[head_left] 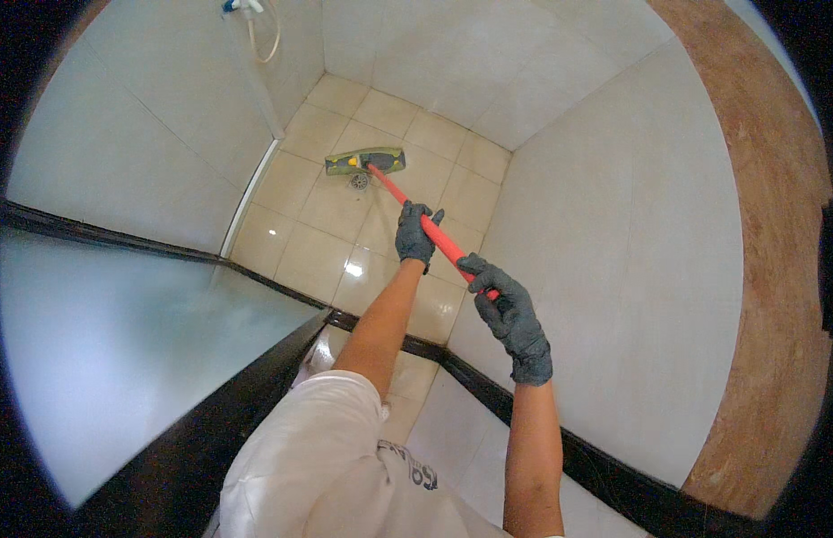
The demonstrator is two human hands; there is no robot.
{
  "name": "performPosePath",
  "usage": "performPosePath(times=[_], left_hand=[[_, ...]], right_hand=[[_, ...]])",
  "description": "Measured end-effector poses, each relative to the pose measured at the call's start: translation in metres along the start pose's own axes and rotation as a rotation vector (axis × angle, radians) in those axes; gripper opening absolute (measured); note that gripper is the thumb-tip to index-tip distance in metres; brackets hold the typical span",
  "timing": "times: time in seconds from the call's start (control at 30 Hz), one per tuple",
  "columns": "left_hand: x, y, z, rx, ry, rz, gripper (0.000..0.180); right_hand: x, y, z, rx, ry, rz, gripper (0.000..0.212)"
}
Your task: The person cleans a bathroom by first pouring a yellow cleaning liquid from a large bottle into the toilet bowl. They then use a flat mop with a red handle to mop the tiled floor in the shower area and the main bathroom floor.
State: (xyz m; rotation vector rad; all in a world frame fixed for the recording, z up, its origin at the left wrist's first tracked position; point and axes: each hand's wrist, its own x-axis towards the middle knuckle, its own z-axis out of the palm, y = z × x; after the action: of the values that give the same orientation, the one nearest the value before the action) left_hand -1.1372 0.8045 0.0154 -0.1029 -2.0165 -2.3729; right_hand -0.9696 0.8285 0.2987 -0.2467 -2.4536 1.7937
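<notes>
A flat mop point(391, 161) with a grey-green rectangular head and yellow clips lies against the wet tiled floor, just beyond a round drain. Its red handle point(445, 240) slants up toward me. My left hand point(415, 235), in a dark grey glove, is closed around the middle of the handle. Gloved the same way, my right hand point(508, 309) grips the handle's upper end, with the tip of the pole showing between its fingers.
The round metal drain point(359, 182) sits beside the mop head. Pale walls close in the small shower space. A dark door frame point(282, 289) crosses in front of me, with a frosted panel point(120, 350) at left. A shower hose point(271, 40) hangs at the upper left.
</notes>
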Motion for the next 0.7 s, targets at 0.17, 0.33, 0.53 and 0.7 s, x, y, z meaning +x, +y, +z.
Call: performPosePath(times=[0.17,0.33,0.53,0.7], left_hand=[[-0.051,0.070,-0.020,-0.893,-0.120,-0.478,0.020],[-0.130,0.136,-0.046,0.160,-0.648,0.283,0.026],[-0.204,0.200,-0.030,0.306,-1.407,0.536,0.031],[-0.241,0.165,0.003,0.456,-1.865,0.555,0.041]], right_hand=[[-0.063,-0.052,0.020,-0.028,0.204,0.046,0.011],[-0.175,-0.117,0.024,-0.200,0.392,0.007,0.012],[-0.287,-0.149,0.026,-0.091,0.658,-0.024,0.020],[-0.291,-0.128,0.044,-0.138,0.919,0.157,0.018]])
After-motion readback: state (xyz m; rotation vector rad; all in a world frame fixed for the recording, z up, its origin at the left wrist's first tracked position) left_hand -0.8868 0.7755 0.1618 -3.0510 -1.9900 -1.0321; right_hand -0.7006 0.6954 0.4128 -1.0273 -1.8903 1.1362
